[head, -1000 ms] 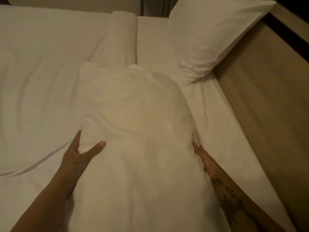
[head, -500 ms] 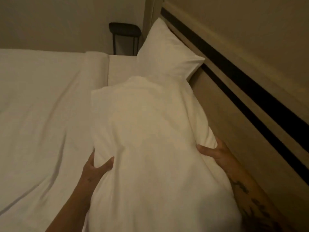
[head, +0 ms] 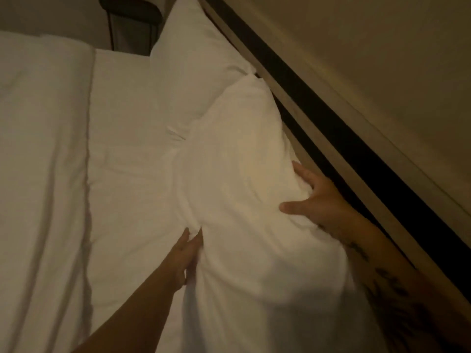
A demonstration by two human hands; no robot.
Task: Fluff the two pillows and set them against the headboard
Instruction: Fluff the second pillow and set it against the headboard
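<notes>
A white pillow [head: 242,174] lies lengthwise along the headboard [head: 318,103], its right edge against the wood. My left hand [head: 187,253] grips its left edge, fingers tucked into the fabric. My right hand [head: 316,197] clutches its right side next to the headboard, thumb pressing into the top. A second white pillow [head: 193,72] leans against the headboard farther away, its near corner touching the held pillow's far end.
White bed sheet [head: 132,149] covers the mattress, and a folded white duvet [head: 43,174] runs down the left side. A dark side table [head: 130,24] stands beyond the bed's far edge. A beige wall [head: 382,59] rises above the headboard.
Both hands have carried the near pillow rightward from the middle of the bed to the headboard. The right hand now squeezes its side with the thumb on top.
</notes>
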